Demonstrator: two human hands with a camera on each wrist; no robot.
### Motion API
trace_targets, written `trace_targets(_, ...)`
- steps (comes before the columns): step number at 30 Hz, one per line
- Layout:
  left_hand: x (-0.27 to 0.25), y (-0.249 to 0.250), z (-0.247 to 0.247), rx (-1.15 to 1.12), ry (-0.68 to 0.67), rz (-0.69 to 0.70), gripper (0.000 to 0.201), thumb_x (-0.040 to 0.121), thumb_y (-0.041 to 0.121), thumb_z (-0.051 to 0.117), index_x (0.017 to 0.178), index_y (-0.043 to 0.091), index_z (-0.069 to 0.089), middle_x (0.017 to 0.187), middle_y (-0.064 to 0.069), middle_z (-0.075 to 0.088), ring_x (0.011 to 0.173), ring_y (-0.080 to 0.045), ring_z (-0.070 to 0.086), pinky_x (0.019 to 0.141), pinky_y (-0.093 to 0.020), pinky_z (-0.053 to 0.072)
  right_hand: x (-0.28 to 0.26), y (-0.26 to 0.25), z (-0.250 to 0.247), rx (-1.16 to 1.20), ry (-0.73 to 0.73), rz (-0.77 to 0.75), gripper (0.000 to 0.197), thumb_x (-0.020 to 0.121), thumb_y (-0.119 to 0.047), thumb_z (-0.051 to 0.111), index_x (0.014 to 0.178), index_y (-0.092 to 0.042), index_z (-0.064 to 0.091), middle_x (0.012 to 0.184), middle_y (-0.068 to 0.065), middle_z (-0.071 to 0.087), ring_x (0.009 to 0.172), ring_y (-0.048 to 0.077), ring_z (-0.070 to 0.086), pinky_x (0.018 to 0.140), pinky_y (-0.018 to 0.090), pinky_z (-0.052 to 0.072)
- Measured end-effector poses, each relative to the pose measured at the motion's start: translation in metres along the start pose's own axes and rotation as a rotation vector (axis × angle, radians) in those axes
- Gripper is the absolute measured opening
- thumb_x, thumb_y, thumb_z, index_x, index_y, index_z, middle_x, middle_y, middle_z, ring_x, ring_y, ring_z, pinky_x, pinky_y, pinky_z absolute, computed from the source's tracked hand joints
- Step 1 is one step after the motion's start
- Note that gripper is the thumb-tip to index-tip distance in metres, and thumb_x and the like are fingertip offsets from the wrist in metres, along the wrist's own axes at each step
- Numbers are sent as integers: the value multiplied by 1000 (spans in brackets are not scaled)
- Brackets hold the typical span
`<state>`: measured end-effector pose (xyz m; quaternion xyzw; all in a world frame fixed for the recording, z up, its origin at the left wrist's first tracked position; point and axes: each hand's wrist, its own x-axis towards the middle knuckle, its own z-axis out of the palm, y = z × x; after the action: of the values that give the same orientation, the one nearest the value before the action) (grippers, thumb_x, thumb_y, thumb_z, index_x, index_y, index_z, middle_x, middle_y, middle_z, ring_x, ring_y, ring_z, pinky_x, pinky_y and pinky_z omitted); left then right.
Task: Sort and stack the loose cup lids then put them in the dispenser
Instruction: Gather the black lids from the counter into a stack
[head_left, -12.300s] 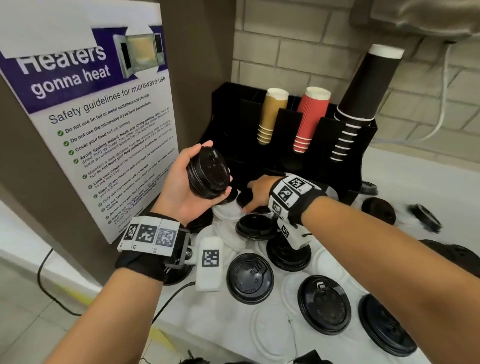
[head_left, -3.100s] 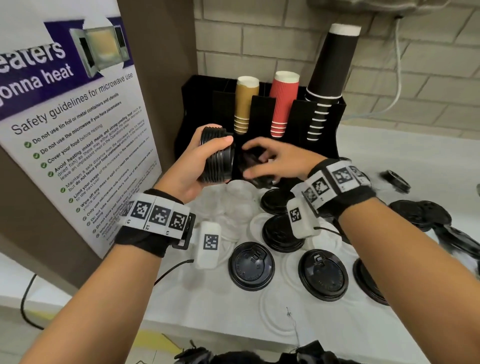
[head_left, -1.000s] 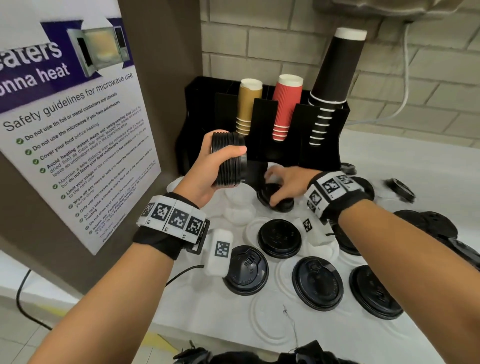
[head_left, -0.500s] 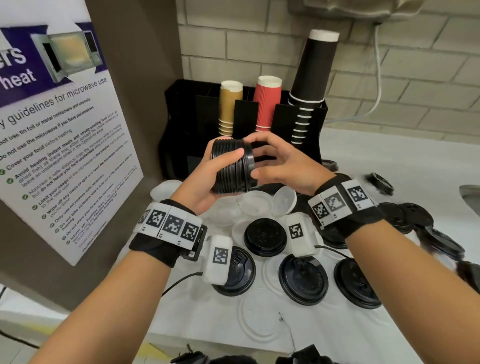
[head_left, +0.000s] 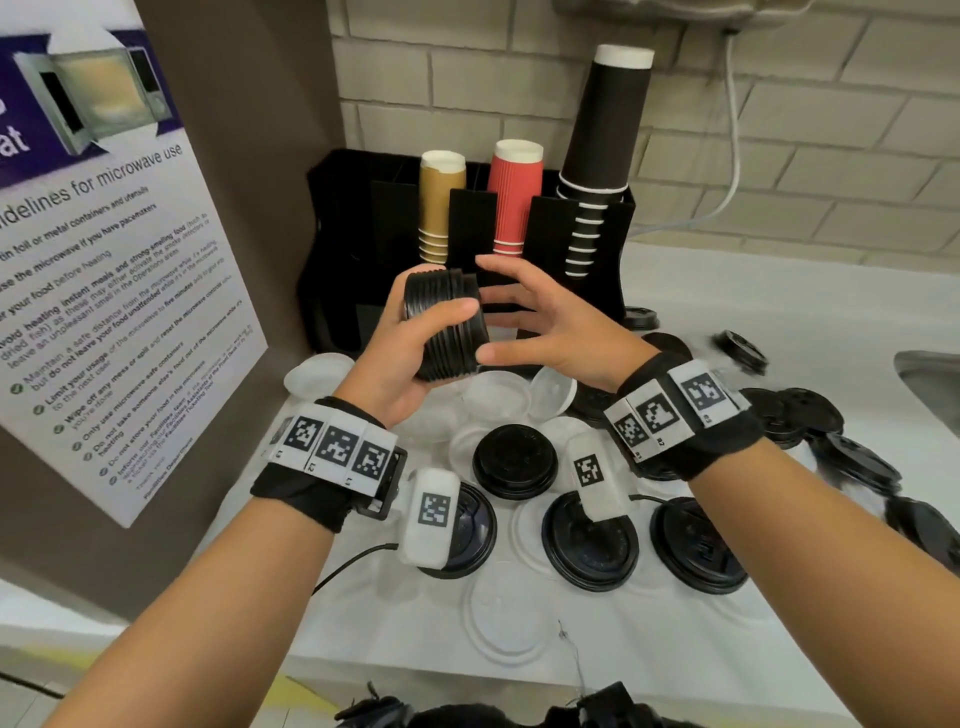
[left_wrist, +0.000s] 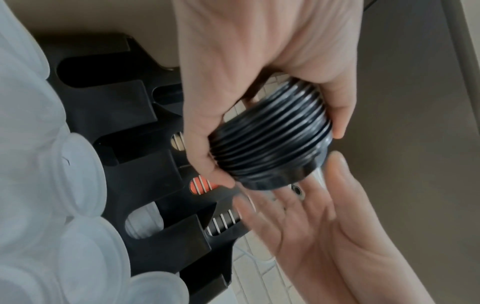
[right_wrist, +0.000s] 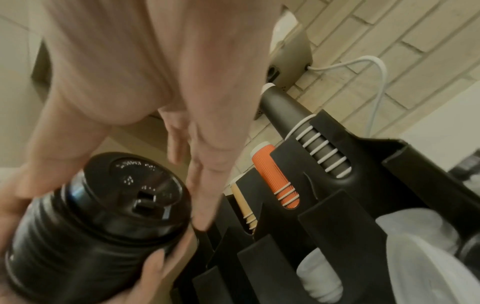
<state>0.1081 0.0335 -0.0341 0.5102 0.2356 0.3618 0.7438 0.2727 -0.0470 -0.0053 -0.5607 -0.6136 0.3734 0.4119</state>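
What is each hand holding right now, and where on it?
The left hand grips the stack of black lids around its ribbed side, thumb across the rims. The right hand is open beside the stack's top end, holding nothing.

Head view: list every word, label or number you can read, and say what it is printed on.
"idelines for microwave use": poster heading, cut off at the left.
"Wipe off any mess or spill": poster bullet line; the other bullet lines are too small to quote reliably.
"L2": left wristband.
Top lid of the stack: embossed lettering, too blurred to read.
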Motion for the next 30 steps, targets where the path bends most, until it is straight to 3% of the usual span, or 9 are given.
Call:
trace_targets(3, 2, 5, -11, 7, 69, 36, 48, 70, 26, 72, 114, 31, 52, 116, -4, 58, 104, -26, 62, 72, -44, 58, 0, 11, 1, -414, -125, 113, 75, 76, -31, 78, 139, -23, 38, 121, -12, 51, 110, -1, 51, 98, 22, 46)
trace_targets(6, 3, 9, -23, 1, 104, 44, 43, 70, 29, 73, 107, 35, 53, 116, -3, 57, 105, -25, 61, 79, -48, 57, -2, 31, 14, -842, -335, 172, 62, 76, -40, 77, 130, -21, 52, 118, -3, 49, 114, 17, 49, 93, 27, 40)
trace_targets(10, 0, 10, -29, -25, 113, 27, 44, 67, 32, 77, 106, 36, 56, 116, -4, 58, 106, -26, 62, 80, -49, 57, -3, 53, 30, -950, -519, 273, 76, 71, -42, 80, 135, -25, 44, 121, 2, 47, 115, 21, 44, 97, 33, 40)
trace_targets(14, -3, 8, -29, -19, 92, 12, 43, 67, 32, 75, 106, 36, 56, 114, -4, 58, 103, -25, 62, 79, -46, 57, 1, 59, 34, -971, -534, 283, 80, 68, -41, 82, 136, -26, 42, 115, 1, 44, 111, 21, 45, 93, 33, 43)
trace_targets(17, -4, 7, -29, -12, 82, -9, 42, 69, 32, 73, 106, 36, 55, 110, -3, 59, 97, -24, 63, 74, -43, 57, 3, 52, 25, -867, -425, 252, 77, 67, -42, 82, 132, -26, 44, 115, -1, 48, 108, 18, 47, 93, 32, 45)
trace_targets(21, -4, 4, -23, -30, 67, -63, 46, 70, 33, 71, 113, 32, 54, 107, -1, 62, 94, -23, 65, 72, -42, 57, 6, 33, 3, -372, -8, 170, 55, 71, -30, 82, 116, -23, 52, 108, -5, 56, 98, 13, 58, 78, 17, 50)
trace_targets(24, -6, 0, -17, -28, 36, -98, 51, 69, 34, 71, 118, 29, 55, 103, 0, 65, 90, -21, 67, 66, -40, 58, 10, 18, 1, 53, 218, 153, 35, 79, -22, 76, 106, -21, 54, 106, 6, 60, 89, 16, 65, 72, 30, 58)
trace_targets(26, -7, 0, -14, -16, 21, -107, 47, 69, 35, 71, 114, 31, 56, 102, 1, 67, 91, -21, 67, 66, -40, 57, 12, 10, 1, 206, 225, 131, 33, 83, -20, 71, 112, -15, 55, 112, 15, 62, 91, 20, 67, 73, 38, 58)
trace_targets(30, -9, 1, -9, -12, -7, -123, 52, 72, 38, 69, 121, 28, 54, 115, -5, 64, 100, -26, 65, 67, -38, 57, 11, -2, 5, 272, 105, 62, 38, 80, -20, 69, 117, -19, 57, 110, 9, 66, 95, 19, 69, 73, 32, 55)
